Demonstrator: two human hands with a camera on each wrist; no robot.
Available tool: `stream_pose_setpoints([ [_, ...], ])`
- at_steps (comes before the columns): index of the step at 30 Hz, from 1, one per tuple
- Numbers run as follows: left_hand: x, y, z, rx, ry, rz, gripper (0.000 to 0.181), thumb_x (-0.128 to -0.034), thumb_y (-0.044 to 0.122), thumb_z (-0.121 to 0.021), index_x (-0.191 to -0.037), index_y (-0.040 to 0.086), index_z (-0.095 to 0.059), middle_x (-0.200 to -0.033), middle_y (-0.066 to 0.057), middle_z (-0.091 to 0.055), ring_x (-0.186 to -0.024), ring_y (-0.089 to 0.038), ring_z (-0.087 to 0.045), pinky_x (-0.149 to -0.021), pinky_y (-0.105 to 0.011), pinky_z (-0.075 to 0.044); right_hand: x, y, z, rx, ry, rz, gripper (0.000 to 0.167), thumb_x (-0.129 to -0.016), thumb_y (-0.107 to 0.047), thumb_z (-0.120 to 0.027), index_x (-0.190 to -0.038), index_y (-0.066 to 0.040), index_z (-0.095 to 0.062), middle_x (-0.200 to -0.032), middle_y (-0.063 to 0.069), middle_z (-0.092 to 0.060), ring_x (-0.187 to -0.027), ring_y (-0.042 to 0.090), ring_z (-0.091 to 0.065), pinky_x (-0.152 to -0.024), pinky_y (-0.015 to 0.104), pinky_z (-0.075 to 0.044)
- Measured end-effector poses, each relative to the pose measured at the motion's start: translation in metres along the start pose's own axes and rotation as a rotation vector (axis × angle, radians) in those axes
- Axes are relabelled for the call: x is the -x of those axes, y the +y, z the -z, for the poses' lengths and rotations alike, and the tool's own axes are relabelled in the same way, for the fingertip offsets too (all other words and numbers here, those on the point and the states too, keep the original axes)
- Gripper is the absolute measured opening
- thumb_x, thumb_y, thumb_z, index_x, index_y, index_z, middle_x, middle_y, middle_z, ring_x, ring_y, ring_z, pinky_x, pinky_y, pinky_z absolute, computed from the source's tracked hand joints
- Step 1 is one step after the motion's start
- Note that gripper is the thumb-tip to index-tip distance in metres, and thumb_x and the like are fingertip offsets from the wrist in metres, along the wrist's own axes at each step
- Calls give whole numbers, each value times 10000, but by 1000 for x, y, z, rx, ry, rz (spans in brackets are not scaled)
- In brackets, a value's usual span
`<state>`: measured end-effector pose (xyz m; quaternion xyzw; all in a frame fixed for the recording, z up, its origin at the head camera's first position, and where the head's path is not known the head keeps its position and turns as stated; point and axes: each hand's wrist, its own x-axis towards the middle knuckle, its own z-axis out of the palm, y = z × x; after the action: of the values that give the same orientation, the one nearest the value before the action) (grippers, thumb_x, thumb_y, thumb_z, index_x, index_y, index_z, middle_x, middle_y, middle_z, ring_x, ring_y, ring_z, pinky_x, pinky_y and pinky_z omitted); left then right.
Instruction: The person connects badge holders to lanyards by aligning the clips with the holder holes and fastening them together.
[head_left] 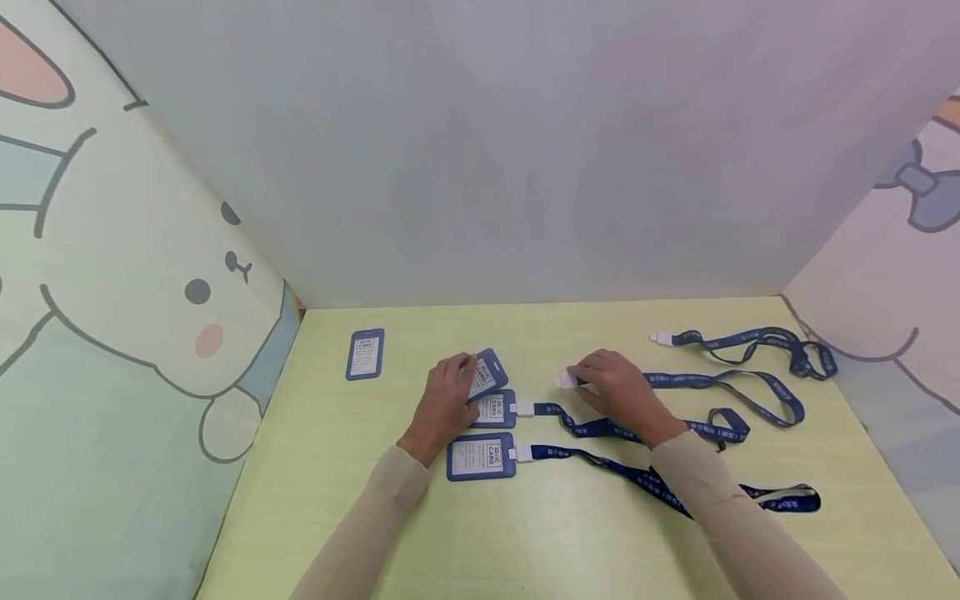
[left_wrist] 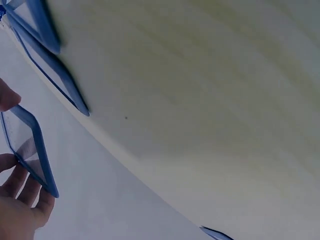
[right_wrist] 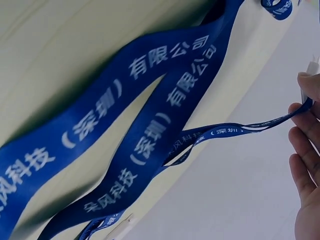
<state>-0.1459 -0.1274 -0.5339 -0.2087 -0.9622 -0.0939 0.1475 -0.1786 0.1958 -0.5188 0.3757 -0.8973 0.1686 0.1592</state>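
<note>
Between its thumb and fingers my left hand [head_left: 442, 404] holds a blue-framed ID card holder [head_left: 489, 373], tilted above the table; its frame shows at the left of the left wrist view. My right hand [head_left: 617, 392] pinches a blue lanyard [head_left: 682, 381] by its white clip [head_left: 564, 380], which points toward the held card holder, with a gap between them. Below the hands lie two card holders joined to lanyards: an upper card holder [head_left: 497, 408], partly covered by the left hand and the held one, and a lower card holder [head_left: 480, 457].
A lone card holder [head_left: 365, 354] lies at the back left of the table [head_left: 322, 508]. Another lanyard [head_left: 735, 337] with a white clip lies at the back right. Straps of the joined lanyards run beneath the right forearm. A grey wall [head_left: 525, 167] borders the back.
</note>
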Motion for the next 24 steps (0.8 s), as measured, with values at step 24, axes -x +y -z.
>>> stream_pose_setpoints([
  [24, 8, 9, 1, 204, 21, -71, 771, -837, 194, -900, -1495, -10, -554, -1506, -149, -548, -1334, -311, -531, -1118, -390, -518, -21, -22, -5, 11, 7, 5, 376, -780, -94, -941, -1129, -38, -810, -1013, 77, -784, -972, 260, -722, -928, 441, -609],
])
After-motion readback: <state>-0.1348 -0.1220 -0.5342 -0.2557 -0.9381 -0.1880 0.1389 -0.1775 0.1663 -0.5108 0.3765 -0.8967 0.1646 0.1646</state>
